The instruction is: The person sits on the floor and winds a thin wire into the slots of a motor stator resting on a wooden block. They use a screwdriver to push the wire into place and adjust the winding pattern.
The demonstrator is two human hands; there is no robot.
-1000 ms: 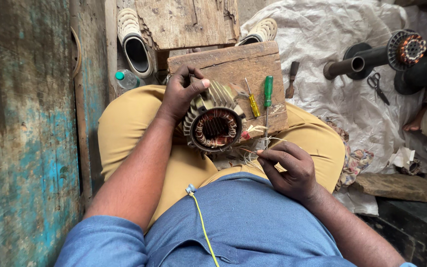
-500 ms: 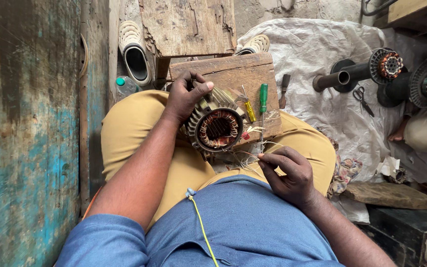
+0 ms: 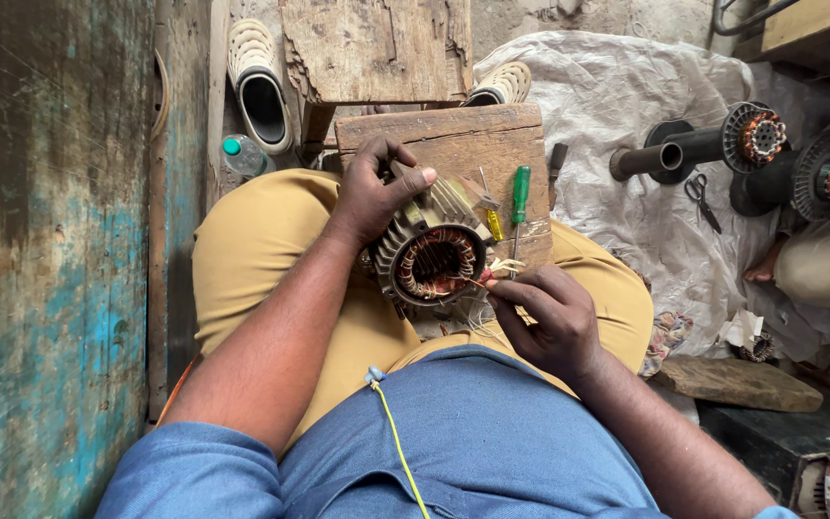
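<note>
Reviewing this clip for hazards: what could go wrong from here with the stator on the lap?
1. The stator rests on the thighs against the wood block, steadied only by the left hand on its casing; it might roll or slip off.
2. The right hand pinches something small at the winding edge; the fine copper wires could nick or snap.
3. The green screwdriver lies loose at the block's edge and may get knocked off.

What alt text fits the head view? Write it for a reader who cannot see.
Seen from above, a seated person's left hand grips a finned motor stator on their lap while the right hand pinches at its copper windings. A green-handled screwdriver lies on the wooden board beyond.
</note>
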